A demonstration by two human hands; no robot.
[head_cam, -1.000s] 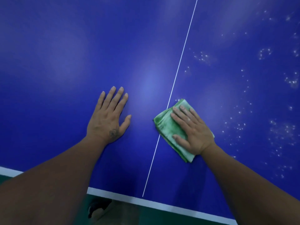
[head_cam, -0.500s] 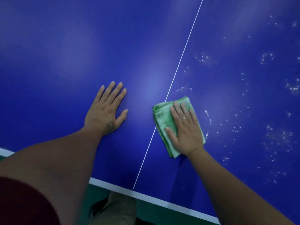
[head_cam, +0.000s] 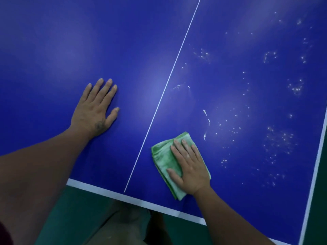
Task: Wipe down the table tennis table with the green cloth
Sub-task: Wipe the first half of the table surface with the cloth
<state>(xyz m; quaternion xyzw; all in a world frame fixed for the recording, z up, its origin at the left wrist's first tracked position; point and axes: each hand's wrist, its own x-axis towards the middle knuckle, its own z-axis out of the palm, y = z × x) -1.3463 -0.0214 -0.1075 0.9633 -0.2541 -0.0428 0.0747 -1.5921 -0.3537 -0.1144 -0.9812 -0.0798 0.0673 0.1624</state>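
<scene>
The blue table tennis table fills the view, split by a thin white centre line. A folded green cloth lies just right of that line, near the table's front edge. My right hand presses flat on the cloth with straight fingers. Left of the line, my left hand rests flat on the bare surface, fingers spread. White specks and droplets are scattered over the right half, and a thin white streak curves just beyond the cloth.
A white border marks the front edge and the right edge of the table. Below the front edge I see green floor and my own trouser leg.
My right hand has slid the cloth toward me, from beside the centre line to near the front edge, leaving a thin white streak behind. The left hand stays planted.
</scene>
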